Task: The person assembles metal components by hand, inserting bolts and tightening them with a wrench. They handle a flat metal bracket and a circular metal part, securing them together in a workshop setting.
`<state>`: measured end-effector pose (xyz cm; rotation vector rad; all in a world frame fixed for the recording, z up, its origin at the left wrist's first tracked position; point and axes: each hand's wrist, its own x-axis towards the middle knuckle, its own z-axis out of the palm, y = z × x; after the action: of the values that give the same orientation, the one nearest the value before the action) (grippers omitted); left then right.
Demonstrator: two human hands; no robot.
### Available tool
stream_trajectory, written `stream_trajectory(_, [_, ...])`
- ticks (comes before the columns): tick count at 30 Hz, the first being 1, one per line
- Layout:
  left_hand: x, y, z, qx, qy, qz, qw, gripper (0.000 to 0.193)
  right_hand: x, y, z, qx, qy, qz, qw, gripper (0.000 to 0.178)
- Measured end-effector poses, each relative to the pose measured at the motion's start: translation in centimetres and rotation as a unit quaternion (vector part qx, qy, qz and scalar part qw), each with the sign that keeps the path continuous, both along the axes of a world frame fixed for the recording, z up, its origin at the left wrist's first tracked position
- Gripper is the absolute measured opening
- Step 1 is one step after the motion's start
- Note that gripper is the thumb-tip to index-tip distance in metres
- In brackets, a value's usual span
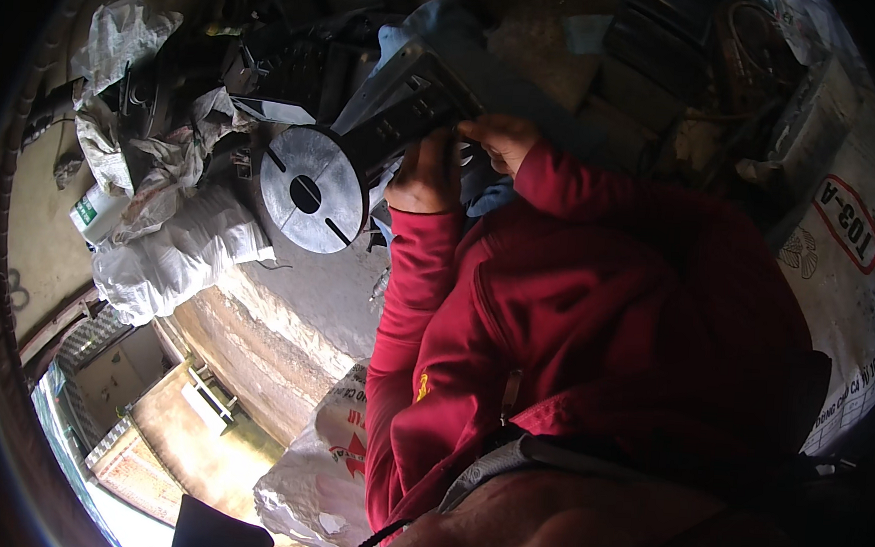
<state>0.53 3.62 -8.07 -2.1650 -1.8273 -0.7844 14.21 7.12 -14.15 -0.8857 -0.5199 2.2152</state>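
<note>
A round grey metal disc point(286, 204) with a dark centre hole and radial slots faces left. Behind it a dark metal body point(392, 120) with small slots runs up and to the right; its exact kind I cannot tell. My left hand point(425, 181) is closed with fingers curled at the near side of this body, its thumb side in shadow. Just right of it, my right hand point(504, 142) has its fingers drawn together in a pinch near the body's right end. Whatever lies between the fingers of either hand is hidden in the dark.
Crumpled white plastic bags point(183, 253) and a dirty cloth point(168, 172) lie at the left. Blue cloth point(442, 38) sits behind the metal body. A printed white sack point(321, 457) stands at lower left, another sack point(842, 288) at right. Dark clutter fills the back.
</note>
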Motion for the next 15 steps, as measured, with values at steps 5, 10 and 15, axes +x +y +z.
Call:
stream_trajectory(5, [0.2,-0.1,0.5,-0.041,0.017,0.007,0.999,0.018,0.1,0.1,0.8,0.012,-0.021,-0.007,1.000,0.019])
stream_trajectory(10, [0.2,-0.1,-0.5,0.009,-0.044,0.014,0.999,0.024,0.2,0.2,0.5,0.020,-0.014,0.019,1.000,0.021])
stream_trajectory(15, [-0.1,-0.2,-0.8,-0.024,-0.038,0.000,0.999,0.030,0.3,0.3,0.8,-0.002,-0.016,0.021,1.000,0.019])
